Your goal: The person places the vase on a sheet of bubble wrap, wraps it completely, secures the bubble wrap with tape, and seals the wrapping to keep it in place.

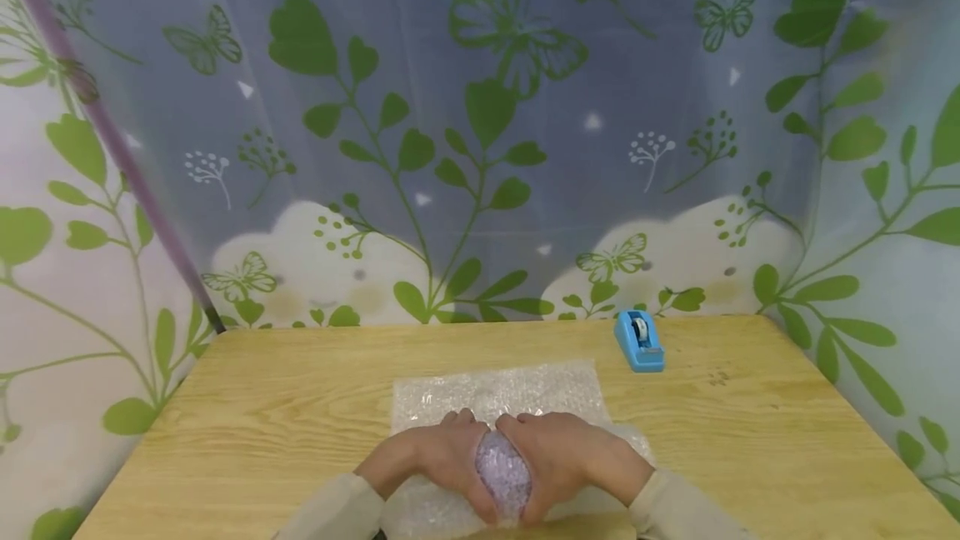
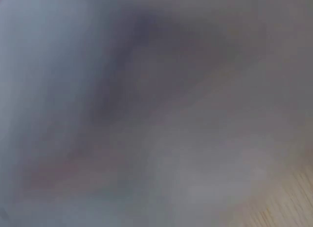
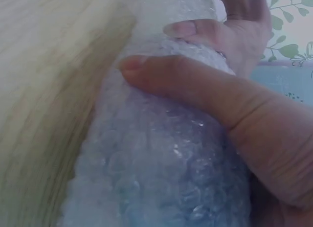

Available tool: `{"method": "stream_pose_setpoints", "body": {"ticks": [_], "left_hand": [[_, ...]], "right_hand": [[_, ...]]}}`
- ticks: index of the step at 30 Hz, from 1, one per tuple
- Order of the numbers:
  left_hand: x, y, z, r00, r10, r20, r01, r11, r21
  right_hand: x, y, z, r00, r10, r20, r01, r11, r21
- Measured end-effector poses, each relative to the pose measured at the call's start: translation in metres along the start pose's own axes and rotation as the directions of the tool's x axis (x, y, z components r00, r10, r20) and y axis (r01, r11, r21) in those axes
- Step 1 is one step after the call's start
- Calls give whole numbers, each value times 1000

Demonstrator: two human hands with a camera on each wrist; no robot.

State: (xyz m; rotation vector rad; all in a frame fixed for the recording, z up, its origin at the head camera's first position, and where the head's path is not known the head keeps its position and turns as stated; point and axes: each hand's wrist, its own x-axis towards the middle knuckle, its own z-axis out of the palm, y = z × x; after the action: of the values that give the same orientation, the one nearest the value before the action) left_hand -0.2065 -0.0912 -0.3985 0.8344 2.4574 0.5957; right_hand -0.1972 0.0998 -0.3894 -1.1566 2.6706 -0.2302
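Observation:
A pale purple object wrapped in bubble wrap lies between both hands near the table's front edge. My left hand grips its left side and my right hand grips its right side, with both thumbs toward me. A flat stretch of the bubble wrap sheet spreads behind the hands, and more lies under them. In the right wrist view, the right thumb presses across the bubbly layer, with the left hand beyond it. What the wrapped object is stays hidden. The left wrist view is a blur.
A blue tape dispenser with a roll in it stands at the back right of the wooden table. Behind the table hangs a curtain printed with leaves and butterflies, and more fabric hangs at both sides.

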Motion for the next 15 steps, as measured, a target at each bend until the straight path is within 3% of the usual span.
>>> {"method": "stream_pose_setpoints", "body": {"ticks": [5,9,12,15], "left_hand": [[3,-4,-1,995,89,45,-82,987,-135],[2,-8,0,979,189,76,-159,942,-295],[-2,-9,0,984,168,60,-143,944,-297],[-7,-9,-2,994,101,30,-93,974,-205]], "right_hand": [[-2,-2,-2,999,22,29,-23,999,38],[-3,-3,-4,996,18,87,-28,992,120],[-2,-2,-5,989,37,145,-63,982,178],[-1,-1,-5,983,52,174,-84,980,182]]}}
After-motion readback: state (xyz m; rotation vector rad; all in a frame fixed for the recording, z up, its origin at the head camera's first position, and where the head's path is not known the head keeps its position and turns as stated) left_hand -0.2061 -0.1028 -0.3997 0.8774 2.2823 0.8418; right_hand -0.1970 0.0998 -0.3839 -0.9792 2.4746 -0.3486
